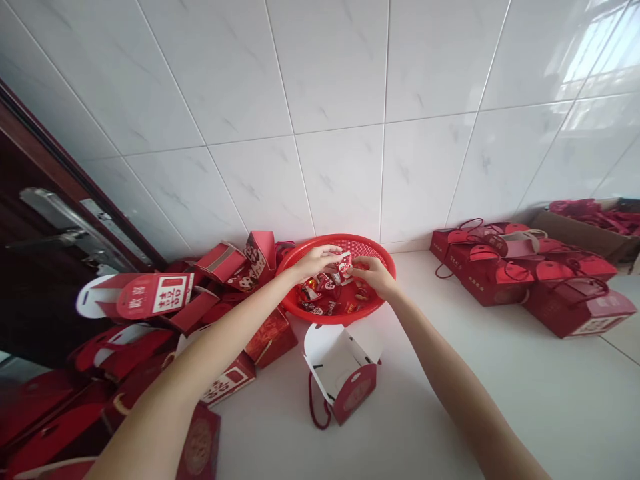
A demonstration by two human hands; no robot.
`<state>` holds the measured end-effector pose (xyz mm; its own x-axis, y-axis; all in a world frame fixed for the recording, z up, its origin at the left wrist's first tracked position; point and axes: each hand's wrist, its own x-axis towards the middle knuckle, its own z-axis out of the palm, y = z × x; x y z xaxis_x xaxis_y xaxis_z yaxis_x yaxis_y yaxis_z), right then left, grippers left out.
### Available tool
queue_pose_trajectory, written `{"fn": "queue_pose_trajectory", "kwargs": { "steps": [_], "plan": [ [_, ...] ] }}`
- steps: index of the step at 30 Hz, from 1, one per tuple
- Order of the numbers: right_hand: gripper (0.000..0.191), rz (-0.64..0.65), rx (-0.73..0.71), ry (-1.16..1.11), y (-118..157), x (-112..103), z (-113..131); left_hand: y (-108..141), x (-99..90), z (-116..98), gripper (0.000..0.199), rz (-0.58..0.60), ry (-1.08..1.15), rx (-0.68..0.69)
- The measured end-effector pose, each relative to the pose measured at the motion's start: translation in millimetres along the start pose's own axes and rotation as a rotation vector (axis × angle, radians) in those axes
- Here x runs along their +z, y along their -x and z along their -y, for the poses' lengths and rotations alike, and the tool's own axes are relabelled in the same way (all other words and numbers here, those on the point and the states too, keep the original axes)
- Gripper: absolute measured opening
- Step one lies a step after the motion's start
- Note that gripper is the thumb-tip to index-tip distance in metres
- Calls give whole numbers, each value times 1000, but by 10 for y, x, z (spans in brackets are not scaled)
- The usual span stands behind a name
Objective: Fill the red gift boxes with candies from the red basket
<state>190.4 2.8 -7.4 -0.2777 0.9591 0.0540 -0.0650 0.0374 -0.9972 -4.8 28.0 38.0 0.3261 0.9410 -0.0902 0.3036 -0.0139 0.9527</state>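
A small red-and-white candy packet point(343, 268) is held between my two hands above the red plastic basket point(389, 257). My left hand point(317, 260) has its fingers closed at the packet's upper left edge. From the other side, my right hand point(374, 274) pinches its right edge between thumb and fingers. Wrapped candies point(326, 285) in red, gold and dark wrappers lie in the basket below. Just in front of the basket stands an open gift box point(340, 373), white inside and red outside, with a dark red cord handle hanging at its left.
Several red gift boxes point(200, 313) are piled at the left, some with open flaps, beside a dark door with a metal handle point(50, 217). Closed red boxes point(515, 273) stand in a group at the right. Behind them is a cardboard carton point(570, 233) of red items. A tiled wall point(340, 180) rises behind.
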Motion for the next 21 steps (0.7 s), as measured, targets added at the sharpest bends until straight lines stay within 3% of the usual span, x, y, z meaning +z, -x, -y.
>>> {"fn": "queue_pose_trajectory", "kwargs": {
  "steps": [2, 6, 8, 12, 18, 21],
  "plan": [
    [22, -55, -23, 4, -16, 6, -17, 24, -58, 3, 32, 57, -35, -116],
    [18, -111, -61, 30, -35, 18, -33, 73, -129, 87, 28, 268, -317, -421],
    [17, -113, -61, 33, -36, 20, -30, 89, -122, 141, 27, 343, -397, -483],
    [16, -136, -61, 20, -29, 20, -15, 104, -82, 184, 22, 328, -408, -410],
    [21, -82, -15, 41, -16, 24, -6, 113, -71, 83, 29, 258, -96, -187],
    [25, -99, -25, 56, -13, 29, 3, 93, -81, 33, 28, 222, -42, -101]
  ]
}}
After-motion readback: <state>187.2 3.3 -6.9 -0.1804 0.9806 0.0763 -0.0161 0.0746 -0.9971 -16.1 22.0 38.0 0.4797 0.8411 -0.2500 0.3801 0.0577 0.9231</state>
